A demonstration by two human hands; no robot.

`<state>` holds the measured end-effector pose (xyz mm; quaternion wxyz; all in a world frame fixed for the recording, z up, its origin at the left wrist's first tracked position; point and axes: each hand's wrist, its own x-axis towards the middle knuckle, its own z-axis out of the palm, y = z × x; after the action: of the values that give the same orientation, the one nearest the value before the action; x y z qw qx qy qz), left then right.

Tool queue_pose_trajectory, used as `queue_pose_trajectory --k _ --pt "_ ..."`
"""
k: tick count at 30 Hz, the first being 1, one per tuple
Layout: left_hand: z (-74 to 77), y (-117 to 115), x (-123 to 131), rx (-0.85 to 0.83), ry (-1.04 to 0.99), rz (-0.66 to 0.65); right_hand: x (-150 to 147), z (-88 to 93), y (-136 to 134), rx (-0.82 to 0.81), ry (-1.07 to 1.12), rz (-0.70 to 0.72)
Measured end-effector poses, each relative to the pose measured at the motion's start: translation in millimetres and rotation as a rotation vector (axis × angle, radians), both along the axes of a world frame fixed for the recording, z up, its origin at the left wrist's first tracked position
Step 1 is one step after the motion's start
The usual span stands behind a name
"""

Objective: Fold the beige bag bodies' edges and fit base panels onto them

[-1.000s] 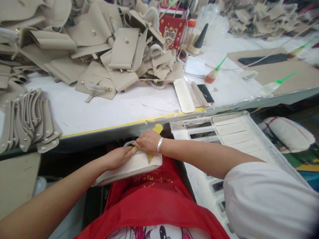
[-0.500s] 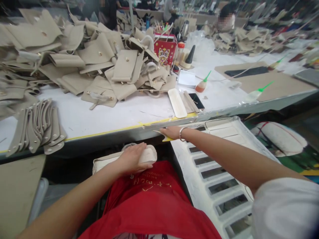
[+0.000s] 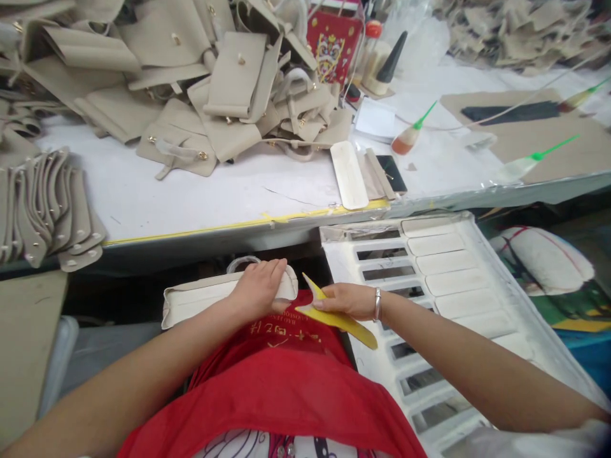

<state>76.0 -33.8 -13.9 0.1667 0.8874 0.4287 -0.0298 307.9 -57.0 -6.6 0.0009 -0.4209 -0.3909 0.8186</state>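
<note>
My left hand point(image 3: 260, 287) lies flat, fingers together, on the right end of a cream oblong bag piece point(image 3: 200, 299) that rests on my lap over a red apron point(image 3: 286, 381). My right hand point(image 3: 346, 300) is closed on a yellow flat pointed tool point(image 3: 340, 316), its tip near the bag piece's right end. The right wrist wears a silver bangle. Both hands are below the front edge of the white worktable point(image 3: 214, 203).
A white rack point(image 3: 429, 280) with slots holding oblong cream pieces stands to my right. On the table lie a heap of beige bag parts point(image 3: 191, 83), a stack of beige straps point(image 3: 48, 210), glue bottles with green nozzles point(image 3: 410, 137), a phone point(image 3: 390, 173) and a red box point(image 3: 334, 44).
My right hand came back from the table edge with the yellow tool and now sits beside the bag piece. My left hand stayed on the piece. The view tipped downward.
</note>
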Motion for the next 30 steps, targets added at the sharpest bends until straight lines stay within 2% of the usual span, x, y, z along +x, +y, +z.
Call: queue_pose_trajectory --k 2,8,13,19,22,26,28,30 --pt "-3.0 -0.4 1.0 0.021 -0.005 -0.012 0.1 -3.6 -1.9 0.005 0.009 0.025" --pt "-8.0 -0.2 -3.1 0.020 -0.036 -0.038 -13.1 0.5 10.5 0.263 -0.082 0.039" --pt "-5.0 4.6 -11.8 -0.020 -0.083 -0.095 -22.1 0.4 27.5 0.167 0.013 0.083" --pt "-2.3 8.9 -15.6 -0.071 -0.127 -0.128 -26.5 -11.3 33.5 0.095 0.073 0.066" --pt "-1.8 10.0 -20.2 -0.078 -0.126 -0.152 -31.9 -14.3 28.4 0.104 0.050 0.007" --pt "2.6 12.0 -27.5 -0.129 -0.201 -0.182 -44.6 -15.4 9.6 0.187 -0.082 -0.152" --pt "2.6 10.6 -25.7 -0.141 -0.238 -0.141 -54.5 -17.9 -3.1 0.280 -0.182 -0.248" --pt "-1.4 6.5 -18.8 -0.085 -0.208 -0.051 -66.6 -22.3 -15.6 0.386 -0.294 -0.358"
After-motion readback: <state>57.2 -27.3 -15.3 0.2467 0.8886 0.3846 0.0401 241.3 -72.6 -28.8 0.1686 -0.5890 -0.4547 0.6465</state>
